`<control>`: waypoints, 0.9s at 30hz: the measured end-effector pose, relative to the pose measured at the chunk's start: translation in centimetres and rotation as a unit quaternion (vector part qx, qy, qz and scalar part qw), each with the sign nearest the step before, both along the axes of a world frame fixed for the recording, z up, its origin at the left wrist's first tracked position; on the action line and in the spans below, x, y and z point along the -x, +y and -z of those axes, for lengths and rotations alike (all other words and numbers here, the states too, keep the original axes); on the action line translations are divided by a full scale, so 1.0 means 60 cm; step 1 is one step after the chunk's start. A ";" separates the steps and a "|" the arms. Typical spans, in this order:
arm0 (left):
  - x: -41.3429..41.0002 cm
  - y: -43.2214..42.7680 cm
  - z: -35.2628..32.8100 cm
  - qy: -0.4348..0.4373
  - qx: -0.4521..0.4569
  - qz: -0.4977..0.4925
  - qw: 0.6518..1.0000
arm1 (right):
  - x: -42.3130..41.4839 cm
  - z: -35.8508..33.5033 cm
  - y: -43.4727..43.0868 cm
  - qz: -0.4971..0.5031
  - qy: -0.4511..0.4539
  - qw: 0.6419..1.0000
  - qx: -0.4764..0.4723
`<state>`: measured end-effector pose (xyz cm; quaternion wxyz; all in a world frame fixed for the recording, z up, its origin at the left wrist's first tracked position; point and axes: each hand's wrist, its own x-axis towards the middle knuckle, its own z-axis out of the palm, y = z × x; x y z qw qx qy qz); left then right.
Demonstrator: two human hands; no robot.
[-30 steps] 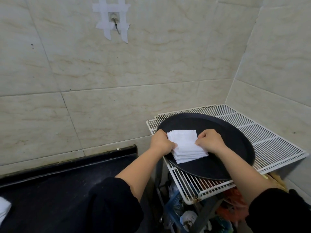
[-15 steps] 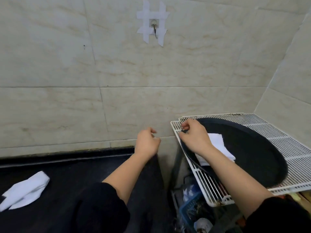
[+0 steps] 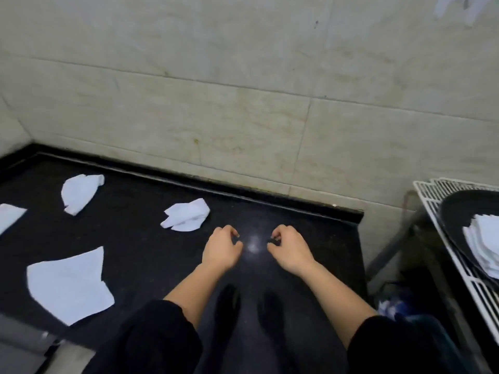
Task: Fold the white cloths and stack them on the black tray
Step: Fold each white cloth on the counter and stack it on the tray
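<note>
Head view. The left hand [image 3: 221, 247] and right hand [image 3: 290, 248] hover over the black counter [image 3: 151, 249], fingers loosely curled, holding nothing. A stack of folded cloths [image 3: 486, 238] lies on the black tray [image 3: 453, 211], which sits on the wire rack [image 3: 426, 190] at far right. Four cloths lie unfolded on the counter, the nearest crumpled cloth [image 3: 186, 215] just beyond the left hand. The task is judged partly done.

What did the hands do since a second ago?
The left hand and right hand let go of the folded stack on the black tray and moved left over the black counter, holding nothing. The stack stayed on the tray.
</note>
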<state>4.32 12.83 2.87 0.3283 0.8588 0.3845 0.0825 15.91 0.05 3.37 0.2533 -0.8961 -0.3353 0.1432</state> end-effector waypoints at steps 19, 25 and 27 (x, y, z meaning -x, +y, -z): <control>0.507 0.388 0.155 0.030 0.028 -0.153 0.987 | 0.438 0.156 0.405 -0.080 0.139 0.982 0.099; 0.542 0.466 0.164 0.032 -0.013 -0.109 0.993 | 0.493 0.174 0.460 -0.047 0.191 0.974 0.109; 0.533 0.484 0.168 0.045 -0.040 -0.045 0.997 | 0.502 0.182 0.472 -0.034 0.188 0.975 0.117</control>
